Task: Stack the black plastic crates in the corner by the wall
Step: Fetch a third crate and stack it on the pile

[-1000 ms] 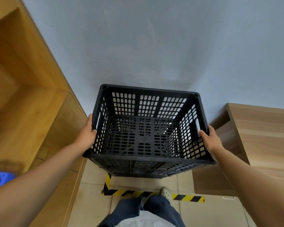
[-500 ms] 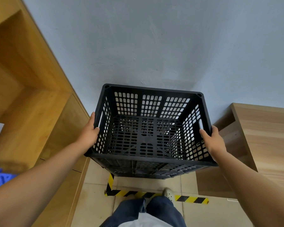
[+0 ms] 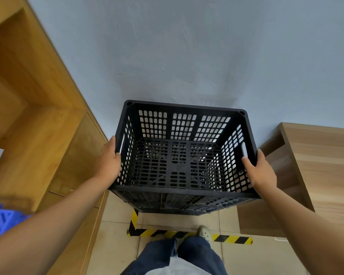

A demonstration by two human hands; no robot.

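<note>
A black perforated plastic crate (image 3: 182, 162) is held open side up in front of the grey wall (image 3: 187, 56), above the floor. Below its near edge part of another black crate (image 3: 173, 205) shows, so it seems to sit on or just over that one. My left hand (image 3: 109, 161) grips the crate's left wall near the handle slot, thumb over the rim. My right hand (image 3: 260, 171) grips the right wall below its handle slot, thumb on the rim too.
A wooden cabinet (image 3: 38, 135) stands close on the left and a lighter wooden unit (image 3: 316, 165) on the right. Yellow-black tape (image 3: 187, 234) marks the tiled floor. A blue crate (image 3: 0, 221) is at the far left edge. My legs and a shoe are below.
The crate and both hands have shifted slightly right and lower in view; both grips stay the same.
</note>
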